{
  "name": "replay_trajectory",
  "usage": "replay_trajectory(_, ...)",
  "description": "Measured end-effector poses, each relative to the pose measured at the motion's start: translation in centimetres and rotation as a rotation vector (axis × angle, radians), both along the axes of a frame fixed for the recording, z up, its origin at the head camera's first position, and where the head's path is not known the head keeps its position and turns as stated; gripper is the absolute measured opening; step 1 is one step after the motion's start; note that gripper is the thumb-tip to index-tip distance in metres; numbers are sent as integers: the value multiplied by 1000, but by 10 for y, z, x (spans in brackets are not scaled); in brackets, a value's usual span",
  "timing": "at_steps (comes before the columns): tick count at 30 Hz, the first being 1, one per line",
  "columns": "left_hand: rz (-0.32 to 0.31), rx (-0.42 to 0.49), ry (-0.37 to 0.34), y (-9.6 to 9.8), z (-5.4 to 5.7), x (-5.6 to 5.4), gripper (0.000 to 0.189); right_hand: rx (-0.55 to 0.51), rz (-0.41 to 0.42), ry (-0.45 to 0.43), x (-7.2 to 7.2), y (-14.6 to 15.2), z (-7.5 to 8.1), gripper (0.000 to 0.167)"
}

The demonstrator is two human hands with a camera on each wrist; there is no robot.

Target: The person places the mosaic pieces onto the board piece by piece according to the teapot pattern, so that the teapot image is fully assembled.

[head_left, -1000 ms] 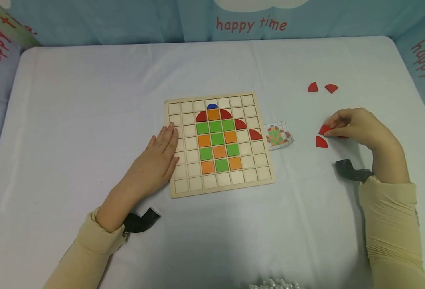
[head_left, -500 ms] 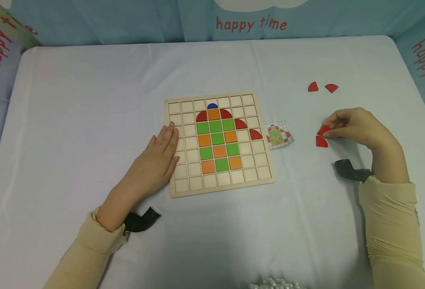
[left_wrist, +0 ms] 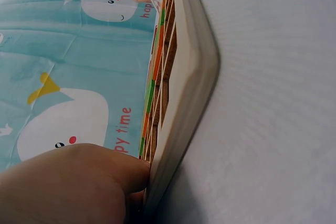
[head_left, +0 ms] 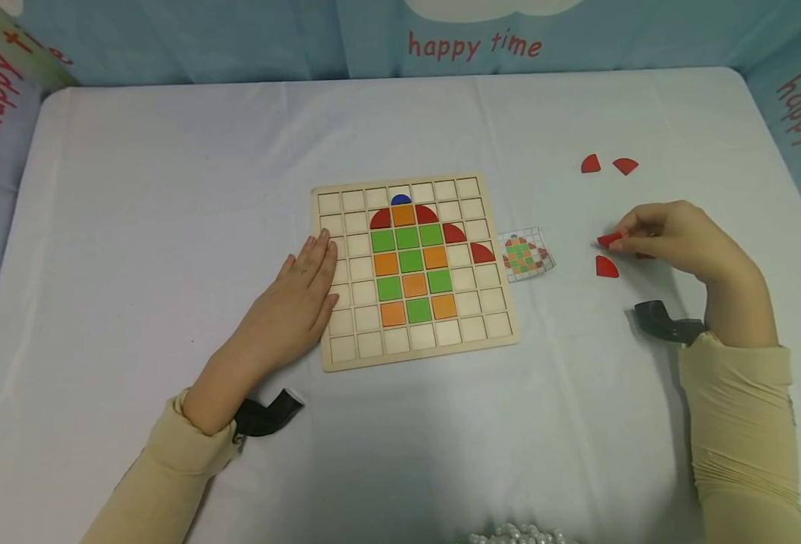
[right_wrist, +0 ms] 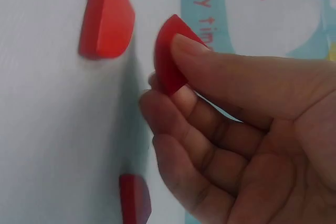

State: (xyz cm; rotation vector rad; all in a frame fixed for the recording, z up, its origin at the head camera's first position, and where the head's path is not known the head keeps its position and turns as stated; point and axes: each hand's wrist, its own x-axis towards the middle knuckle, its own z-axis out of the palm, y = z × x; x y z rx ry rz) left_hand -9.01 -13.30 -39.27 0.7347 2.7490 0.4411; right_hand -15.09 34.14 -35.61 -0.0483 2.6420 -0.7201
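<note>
Between thumb and fingers, my right hand (head_left: 675, 238) pinches a red quarter-circle block (right_wrist: 169, 59), raised off the cloth in the right wrist view. Another red quarter-circle (head_left: 606, 267) lies just below it, and one more (right_wrist: 135, 199) is partly hidden under the hand in the head view. My left hand (head_left: 292, 291) rests with straight fingers along the left edge of a wooden grid board (head_left: 421, 359). In the board's cells sit green and orange squares, several red quarter-circles (head_left: 482, 252) and a blue half-circle (head_left: 401, 200).
A small printed card (head_left: 526, 254) showing a coloured pattern lies against the board's right edge. Two red quarter-circles (head_left: 590, 164) lie farther back on the right. White beads (head_left: 519, 535) show at the front edge. A blue printed curtain (head_left: 237, 45) stands behind the table.
My right hand has lifted the red quarter-circle slightly from beside the lower one and tilted it. The left hand and the board stay put.
</note>
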Motion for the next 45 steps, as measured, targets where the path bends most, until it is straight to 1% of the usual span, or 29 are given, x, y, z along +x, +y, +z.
replay_trajectory(5,-1,2,1,0,0,0,60,-38,-11,35,1,-4,5,20)
replay_trajectory(12,1,7,-1,0,-1,0,60,-75,-32,99,7,-17,13,20)
replay_trajectory(16,0,7,-1,0,-1,0,60,-111,-42,123,9,-23,15,21)
replay_trajectory(20,-1,7,-1,0,0,0,60,-147,-43,145,12,-31,17,18)
replay_trajectory(27,0,3,-5,1,1,-1,60,-252,-7,147,15,-51,18,13)
replay_trajectory(29,1,4,-6,1,1,-1,60,-259,1,158,16,-57,18,12)
replay_trajectory(34,2,6,-6,1,1,-1,60,-282,-10,153,19,-70,15,12)
replay_trajectory(41,1,2,-7,1,0,-1,60,-316,0,118,22,-88,9,11)
replay_trajectory(45,2,1,-7,1,0,-1,60,-334,28,86,23,-99,4,10)
